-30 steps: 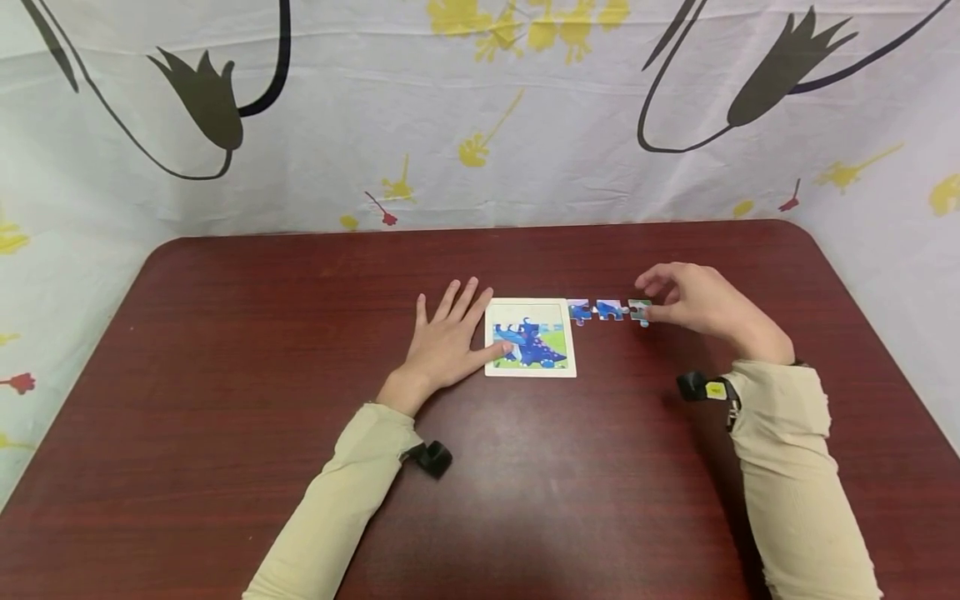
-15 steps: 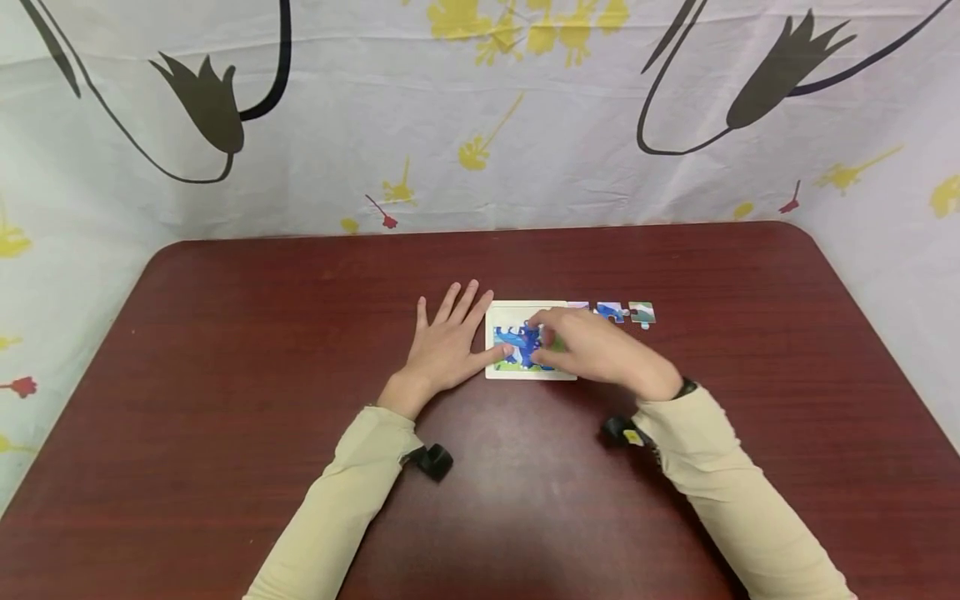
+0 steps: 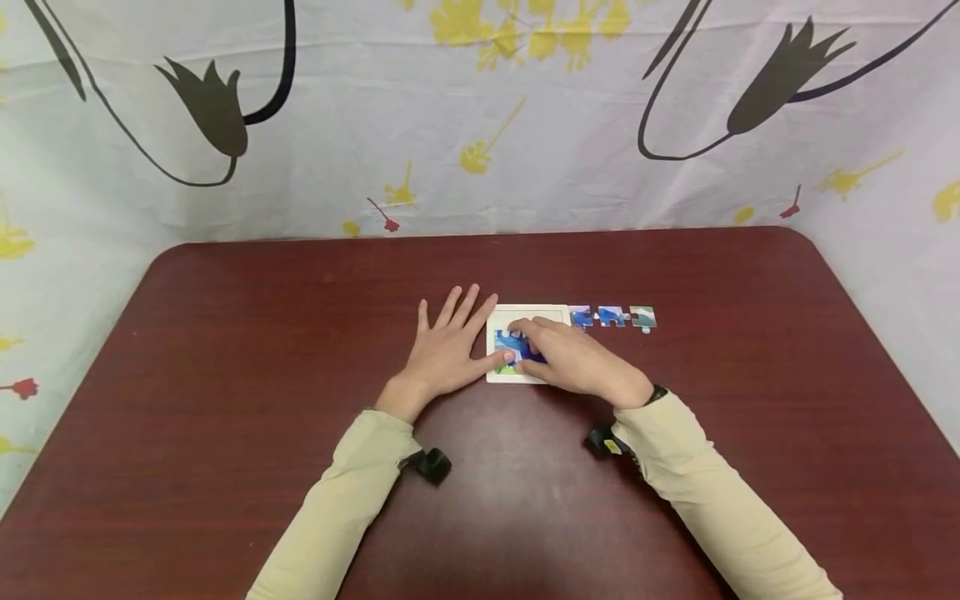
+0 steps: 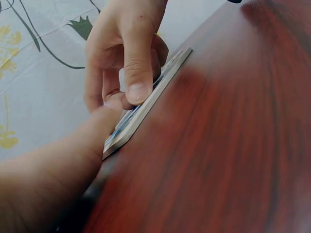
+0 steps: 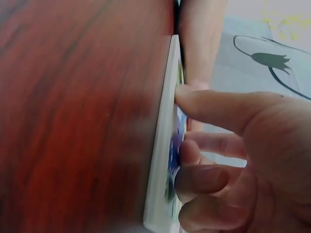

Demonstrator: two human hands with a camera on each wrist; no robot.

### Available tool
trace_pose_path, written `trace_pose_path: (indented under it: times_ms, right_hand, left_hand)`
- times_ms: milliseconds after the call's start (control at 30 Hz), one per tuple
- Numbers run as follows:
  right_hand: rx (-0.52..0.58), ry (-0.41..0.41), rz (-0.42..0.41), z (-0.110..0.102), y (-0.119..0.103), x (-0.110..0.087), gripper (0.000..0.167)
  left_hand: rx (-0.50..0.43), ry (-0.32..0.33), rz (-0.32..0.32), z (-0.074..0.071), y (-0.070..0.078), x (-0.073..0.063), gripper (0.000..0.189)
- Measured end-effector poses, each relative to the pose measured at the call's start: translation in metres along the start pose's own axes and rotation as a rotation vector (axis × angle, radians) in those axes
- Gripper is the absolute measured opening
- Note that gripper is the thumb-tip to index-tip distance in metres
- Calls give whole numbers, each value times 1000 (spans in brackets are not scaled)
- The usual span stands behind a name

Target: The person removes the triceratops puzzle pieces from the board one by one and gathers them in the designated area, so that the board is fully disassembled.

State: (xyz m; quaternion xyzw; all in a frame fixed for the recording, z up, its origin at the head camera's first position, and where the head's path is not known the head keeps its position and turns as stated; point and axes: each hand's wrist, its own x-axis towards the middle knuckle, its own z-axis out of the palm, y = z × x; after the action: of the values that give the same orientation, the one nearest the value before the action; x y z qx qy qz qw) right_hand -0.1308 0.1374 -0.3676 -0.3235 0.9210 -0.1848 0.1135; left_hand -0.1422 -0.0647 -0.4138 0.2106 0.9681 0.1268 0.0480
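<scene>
A white-framed puzzle tray (image 3: 555,308) lies on the table, a blue cartoon picture (image 3: 504,342) filling its lower part, while its upper strip is bare. My left hand (image 3: 444,354) rests flat at the tray's left side with fingers spread, its thumb lying on the picture. Over the picture is my right hand (image 3: 581,358), bent fingers and thumb reaching down to it. In the right wrist view the thumb (image 5: 214,104) touches the tray's near side and stands apart from the bent fingers (image 5: 204,179). No lifted piece shows clearly between them.
Three loose jigsaw pieces lie in a row right of the tray: a blue piece (image 3: 581,316), a middle piece (image 3: 611,316) and a greenish piece (image 3: 643,317). Behind the dark red table (image 3: 247,333) hangs a printed white cloth (image 3: 337,108).
My right hand has left the rightmost loose piece and moved left over the tray, then slightly further left across the picture. The left hand stays in place.
</scene>
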Motion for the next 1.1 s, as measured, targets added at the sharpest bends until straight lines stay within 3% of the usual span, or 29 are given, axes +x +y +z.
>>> trace_pose_path:
  times_ms: [267, 567, 800, 1100]
  right_hand:
    - [17, 20, -36, 2, 4, 2, 49]
    - [-4, 35, -18, 2, 2, 1, 51]
    - [42, 63, -10, 2, 1, 1, 50]
    - [-42, 138, -27, 2, -1, 3, 41]
  left_hand:
    - [-44, -39, 22, -6, -3, -2, 85]
    - [-42, -57, 28, -5, -5, -2, 87]
    - [-51, -68, 22, -5, -5, -1, 87]
    - [-45, -64, 14, -6, -3, -1, 88]
